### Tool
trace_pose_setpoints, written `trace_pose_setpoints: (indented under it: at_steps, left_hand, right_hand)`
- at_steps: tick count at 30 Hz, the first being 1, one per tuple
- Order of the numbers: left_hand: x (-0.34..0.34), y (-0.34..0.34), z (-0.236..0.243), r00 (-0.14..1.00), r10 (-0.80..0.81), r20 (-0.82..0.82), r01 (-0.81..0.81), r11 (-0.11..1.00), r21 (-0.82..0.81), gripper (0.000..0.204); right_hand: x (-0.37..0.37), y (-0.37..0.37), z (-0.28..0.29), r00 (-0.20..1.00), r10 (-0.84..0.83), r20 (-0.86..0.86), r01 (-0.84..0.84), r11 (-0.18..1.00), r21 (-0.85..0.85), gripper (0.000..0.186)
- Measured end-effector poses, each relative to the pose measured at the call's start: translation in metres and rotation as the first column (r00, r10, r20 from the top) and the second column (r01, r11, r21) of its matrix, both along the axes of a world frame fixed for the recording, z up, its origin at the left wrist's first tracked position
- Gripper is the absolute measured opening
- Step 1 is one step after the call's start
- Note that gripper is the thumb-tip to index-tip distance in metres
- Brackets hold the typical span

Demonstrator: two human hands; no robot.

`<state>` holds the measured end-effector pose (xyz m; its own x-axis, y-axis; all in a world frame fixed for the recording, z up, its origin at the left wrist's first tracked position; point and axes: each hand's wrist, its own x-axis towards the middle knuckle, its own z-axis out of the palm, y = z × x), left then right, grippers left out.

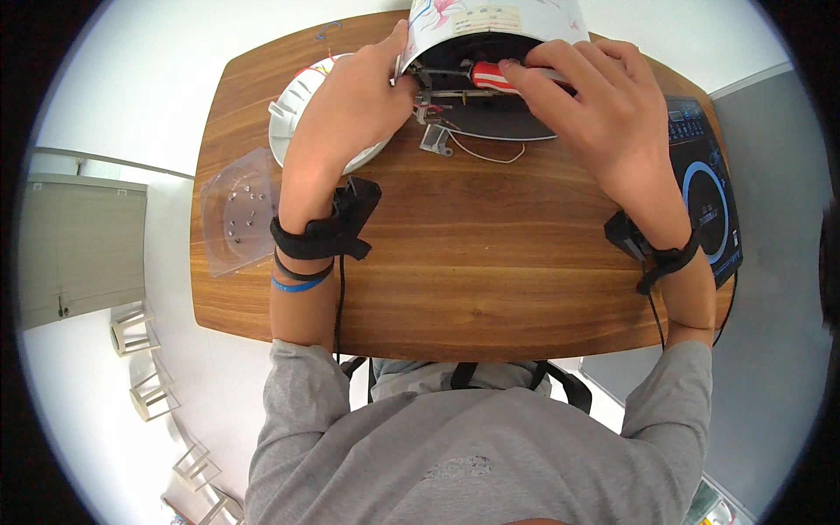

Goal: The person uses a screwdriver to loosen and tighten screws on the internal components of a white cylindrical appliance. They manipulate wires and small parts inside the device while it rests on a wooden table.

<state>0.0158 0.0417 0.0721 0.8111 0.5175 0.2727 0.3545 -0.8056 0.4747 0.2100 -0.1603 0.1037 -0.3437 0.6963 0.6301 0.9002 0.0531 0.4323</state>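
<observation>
A white appliance shell [499, 19] with pink flower prints, like a rice cooker's body, lies on its side at the table's far edge, its open dark end facing me. My left hand [350, 109] grips the shell's left edge, its fingertips partly hidden behind it. My right hand [604, 109] is closed round a screwdriver [492, 77] with a red-and-white handle. Its shaft points left into the opening, toward metal parts near my left fingers; the tip's exact contact is unclear. Below the opening hang a small metal bracket [435, 140] and a thin white wire [486, 159].
A round white plastic cover [293, 101] lies partly under my left forearm. A clear plastic tray [236, 214] with several small screws sits at the table's left. On the right rests a black induction cooktop [707, 206]. Cables trail from my wrist straps.
</observation>
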Motion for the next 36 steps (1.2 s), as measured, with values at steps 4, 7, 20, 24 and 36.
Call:
trace_pose_setpoints:
  at_steps: [4,7,20,24,36]
  left_hand:
    - [-0.001,0.002,0.0,1.0,-0.017,-0.007,0.017,1.0,0.005,0.065]
    - [0.001,0.001,-0.004,0.999,-0.035,0.029,0.035,0.999,0.015,0.065]
    - [-0.001,-0.003,0.003,0.999,0.015,-0.031,-0.015,1.0,-0.006,0.068]
    - [-0.002,0.008,-0.013,1.0,-0.001,0.016,0.001,1.0,-0.004,0.076]
    - [-0.001,0.001,-0.008,1.0,-0.003,-0.011,0.003,1.0,0.01,0.073]
  right_hand:
    - [0.003,0.002,-0.016,1.0,-0.027,-0.015,0.027,0.999,0.019,0.037]
    - [0.003,0.002,-0.024,0.995,-0.069,-0.066,0.067,0.997,-0.024,0.036]
    - [-0.003,-0.008,-0.009,0.984,-0.122,-0.131,0.108,0.988,-0.111,0.038]
    - [-0.004,-0.007,-0.008,0.984,-0.121,-0.131,0.107,0.988,-0.113,0.038]
    - [-0.013,-0.014,-0.002,0.977,-0.135,-0.164,0.112,0.983,-0.145,0.04]
